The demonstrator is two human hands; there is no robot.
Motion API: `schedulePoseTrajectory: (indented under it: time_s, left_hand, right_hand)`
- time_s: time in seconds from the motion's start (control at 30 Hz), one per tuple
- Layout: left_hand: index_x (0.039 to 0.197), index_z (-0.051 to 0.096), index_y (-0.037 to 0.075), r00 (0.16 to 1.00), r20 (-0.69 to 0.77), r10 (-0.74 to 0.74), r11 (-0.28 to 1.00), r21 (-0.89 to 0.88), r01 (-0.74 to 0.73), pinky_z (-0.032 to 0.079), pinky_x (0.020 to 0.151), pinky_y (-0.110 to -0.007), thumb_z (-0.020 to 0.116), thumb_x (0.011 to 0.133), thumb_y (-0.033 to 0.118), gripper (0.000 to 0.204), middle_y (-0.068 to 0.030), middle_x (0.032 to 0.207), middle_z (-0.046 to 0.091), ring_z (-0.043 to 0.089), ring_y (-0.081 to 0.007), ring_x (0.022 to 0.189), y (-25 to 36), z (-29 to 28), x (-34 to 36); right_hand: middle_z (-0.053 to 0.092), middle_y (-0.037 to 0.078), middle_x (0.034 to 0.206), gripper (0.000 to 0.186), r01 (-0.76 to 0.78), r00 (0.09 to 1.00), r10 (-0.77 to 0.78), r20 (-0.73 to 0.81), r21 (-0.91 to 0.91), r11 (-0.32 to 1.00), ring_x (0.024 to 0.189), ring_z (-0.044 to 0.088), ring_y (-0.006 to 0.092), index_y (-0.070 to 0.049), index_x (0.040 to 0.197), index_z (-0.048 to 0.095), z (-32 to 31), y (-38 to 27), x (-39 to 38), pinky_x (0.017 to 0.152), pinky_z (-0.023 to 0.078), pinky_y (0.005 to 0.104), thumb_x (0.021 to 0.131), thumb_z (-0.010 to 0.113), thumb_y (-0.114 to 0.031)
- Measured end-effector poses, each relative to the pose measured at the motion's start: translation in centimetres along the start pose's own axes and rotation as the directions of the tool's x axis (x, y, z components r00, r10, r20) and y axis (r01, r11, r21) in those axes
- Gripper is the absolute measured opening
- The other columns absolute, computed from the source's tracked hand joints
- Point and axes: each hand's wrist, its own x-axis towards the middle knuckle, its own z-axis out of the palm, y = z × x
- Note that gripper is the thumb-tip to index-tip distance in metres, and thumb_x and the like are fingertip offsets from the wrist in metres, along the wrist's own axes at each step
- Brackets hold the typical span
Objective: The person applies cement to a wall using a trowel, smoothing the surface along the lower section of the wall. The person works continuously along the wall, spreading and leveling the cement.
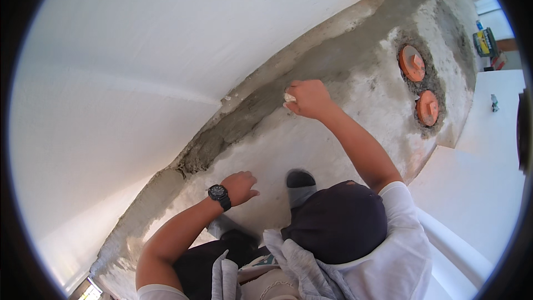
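Note:
My right hand (310, 99) is closed around a small pale sponge-like piece (289, 98), mostly hidden by the fingers. It is over the inner edge of a strip of damp grey mortar (244, 114), which runs along the foot of the white wall (127, 39). Nearer my body, my left hand (240, 187) hovers above the pale floor with its fingers loosely bent and the thumb apart. Nothing shows in it, and a black wristwatch (218, 193) sits on that wrist.
Two orange round caps (412, 63) are set in rough mortar at the right. A dark and yellow box (485, 43) stands farther off. My dark shoe (300, 178) is on the floor between my arms. A broken, crumbly hollow (191, 161) lies along the wall's foot.

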Motion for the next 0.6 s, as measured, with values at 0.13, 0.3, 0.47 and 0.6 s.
schedulePoseTrajectory:
  time_s: [0.13,0.3,0.47,0.6]
  left_hand:
    - [0.1,0.068,0.005,1.0,0.0,-0.026,0.999,-0.032,0.026,0.051,0.086,-0.047,0.071,0.087,0.035,0.033,-0.0147,0.099,0.064,0.062,-0.0358,0.098,-0.2,-0.5,0.2]
    - [0.11,0.07,0.005,1.0,-0.017,-0.02,0.999,0.027,0.021,0.052,0.088,-0.044,0.071,0.088,0.037,0.039,-0.0134,0.105,0.066,0.063,-0.0337,0.102,-0.2,-1.2,0.5]
    - [0.108,0.07,0.005,0.999,0.022,-0.028,0.997,0.078,0.026,0.053,0.087,-0.044,0.072,0.087,0.038,0.039,-0.0134,0.104,0.066,0.064,-0.0337,0.101,0.2,-1.5,0.5]
    - [0.105,0.07,0.006,0.999,-0.047,-0.011,0.997,0.071,0.015,0.052,0.086,-0.045,0.069,0.089,0.036,0.034,-0.0138,0.102,0.066,0.064,-0.0343,0.1,-0.2,-1.7,0.6]
  right_hand:
    - [0.069,0.006,0.095,0.026,0.034,0.997,-0.027,0.073,-0.09,0.995,0.09,0.07,0.0281,-0.012,0.093,0.074,-0.5,0.6,-0.1,0.075,0.056,0.0428,0.082,0.075,-0.036]
    - [0.069,0.007,0.097,0.026,-0.078,0.997,0.08,0.02,-0.059,0.995,0.091,0.07,0.0286,-0.013,0.095,0.074,-1.2,0.7,-0.8,0.077,0.055,0.0437,0.083,0.074,-0.036]
    - [0.068,0.007,0.094,0.027,0.006,1.0,-0.007,-0.022,-0.055,0.998,0.089,0.069,0.0285,-0.013,0.096,0.074,-1.9,0.5,-1.4,0.074,0.055,0.0422,0.082,0.075,-0.035]
    - [0.069,0.006,0.095,0.028,-0.052,0.998,0.053,0.022,-0.045,0.998,0.09,0.069,0.0282,-0.012,0.097,0.074,-0.9,0.3,-3.0,0.074,0.056,0.0411,0.081,0.075,-0.035]
